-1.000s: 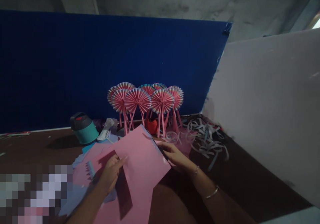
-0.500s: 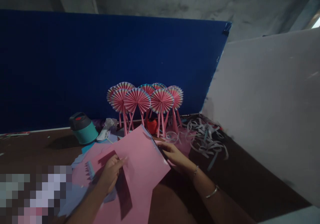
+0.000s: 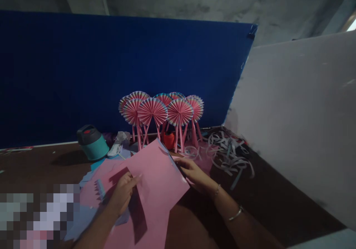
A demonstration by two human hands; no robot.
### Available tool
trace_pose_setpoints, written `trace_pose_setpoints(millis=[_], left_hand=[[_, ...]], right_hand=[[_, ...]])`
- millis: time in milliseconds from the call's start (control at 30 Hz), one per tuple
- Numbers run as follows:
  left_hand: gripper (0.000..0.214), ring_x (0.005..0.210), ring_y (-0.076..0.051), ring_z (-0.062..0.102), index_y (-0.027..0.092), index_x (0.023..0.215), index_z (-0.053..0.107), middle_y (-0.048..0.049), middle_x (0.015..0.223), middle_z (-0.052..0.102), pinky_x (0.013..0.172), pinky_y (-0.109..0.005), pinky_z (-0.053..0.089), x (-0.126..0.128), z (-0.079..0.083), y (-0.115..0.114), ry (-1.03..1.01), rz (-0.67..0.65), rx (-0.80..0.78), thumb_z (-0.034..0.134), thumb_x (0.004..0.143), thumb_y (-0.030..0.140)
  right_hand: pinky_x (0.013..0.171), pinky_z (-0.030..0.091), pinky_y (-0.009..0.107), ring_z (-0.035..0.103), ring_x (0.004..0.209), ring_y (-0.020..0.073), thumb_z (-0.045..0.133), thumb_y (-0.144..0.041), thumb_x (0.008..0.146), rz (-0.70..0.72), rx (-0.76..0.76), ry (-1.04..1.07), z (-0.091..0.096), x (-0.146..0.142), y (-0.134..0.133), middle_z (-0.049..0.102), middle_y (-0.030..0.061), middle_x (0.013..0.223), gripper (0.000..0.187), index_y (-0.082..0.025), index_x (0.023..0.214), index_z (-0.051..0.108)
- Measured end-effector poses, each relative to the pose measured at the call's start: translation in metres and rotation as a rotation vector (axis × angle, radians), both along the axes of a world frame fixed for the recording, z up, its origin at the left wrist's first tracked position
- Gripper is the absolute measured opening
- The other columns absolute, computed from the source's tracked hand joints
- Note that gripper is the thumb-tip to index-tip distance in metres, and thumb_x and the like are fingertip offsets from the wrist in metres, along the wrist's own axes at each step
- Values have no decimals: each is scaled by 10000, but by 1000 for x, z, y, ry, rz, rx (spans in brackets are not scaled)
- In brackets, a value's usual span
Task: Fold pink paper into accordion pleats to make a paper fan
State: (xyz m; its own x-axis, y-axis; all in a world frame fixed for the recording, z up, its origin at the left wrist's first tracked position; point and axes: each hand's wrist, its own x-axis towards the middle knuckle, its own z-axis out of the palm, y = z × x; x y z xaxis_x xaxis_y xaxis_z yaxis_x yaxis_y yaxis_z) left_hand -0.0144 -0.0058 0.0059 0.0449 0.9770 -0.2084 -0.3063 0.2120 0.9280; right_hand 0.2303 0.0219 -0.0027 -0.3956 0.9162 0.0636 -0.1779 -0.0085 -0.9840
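Observation:
A large pink paper sheet (image 3: 158,178) is held tilted above the brown table (image 3: 41,163). My left hand (image 3: 122,191) pinches it at its left part, fingers closed on the paper. My right hand (image 3: 194,173) grips the sheet's right edge, fingers curled on it. More pink and pale blue sheets (image 3: 91,189) lie under the held sheet.
Several pleated pink paper fans on sticks (image 3: 164,111) stand against a dark blue board (image 3: 111,67). A teal jar with a dark lid (image 3: 93,142) sits at the left. Curled paper strips (image 3: 228,156) pile at the right, beside a white panel (image 3: 300,119). A red object (image 3: 169,139) lies behind the sheet.

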Motion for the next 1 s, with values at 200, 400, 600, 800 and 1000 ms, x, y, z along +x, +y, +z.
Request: trace_pose_setpoints(millis=[200, 400, 600, 800, 1000], left_hand=[[444, 914, -278, 681, 156, 919, 647, -78, 896, 742, 781, -342, 537, -2, -3, 1, -18, -8, -6, 815, 548, 332], [459, 953, -277, 670, 155, 930, 636, -80, 937, 739, 792, -334, 532, -3, -6, 2, -33, 3, -5, 825, 555, 339], [470, 963, -281, 665, 152, 937, 645, -76, 935, 741, 802, -333, 528, -2, -2, 0, -43, -9, -10, 832, 536, 312], [481, 939, -280, 673, 137, 925, 642, -86, 923, 740, 775, -329, 535, 0, 2, 0, -28, 7, -1, 829, 532, 342], [471, 912, -266, 681, 135, 933, 631, -85, 914, 740, 725, -302, 542, 0, 2, 0, -15, -1, -1, 815, 550, 339]], right_hand=[[837, 451, 336, 585, 944, 203, 712, -496, 726, -5, -30, 44, 2, -1, -2, 667, 48, 975, 403, -211, 1011, 689], [846, 441, 323, 578, 953, 193, 708, -448, 753, 26, -20, 77, 1, -2, -2, 656, 43, 990, 338, -205, 986, 686], [845, 432, 311, 577, 922, 178, 708, -426, 761, 35, 1, 88, 8, -3, -4, 653, 39, 978, 306, -198, 965, 692], [825, 433, 298, 575, 904, 172, 714, -417, 756, 32, 1, 80, 9, -3, -4, 649, 39, 969, 303, -182, 945, 692], [824, 440, 307, 582, 928, 189, 728, -416, 739, 26, -6, 72, 2, -1, -1, 654, 42, 973, 324, -180, 956, 685]])
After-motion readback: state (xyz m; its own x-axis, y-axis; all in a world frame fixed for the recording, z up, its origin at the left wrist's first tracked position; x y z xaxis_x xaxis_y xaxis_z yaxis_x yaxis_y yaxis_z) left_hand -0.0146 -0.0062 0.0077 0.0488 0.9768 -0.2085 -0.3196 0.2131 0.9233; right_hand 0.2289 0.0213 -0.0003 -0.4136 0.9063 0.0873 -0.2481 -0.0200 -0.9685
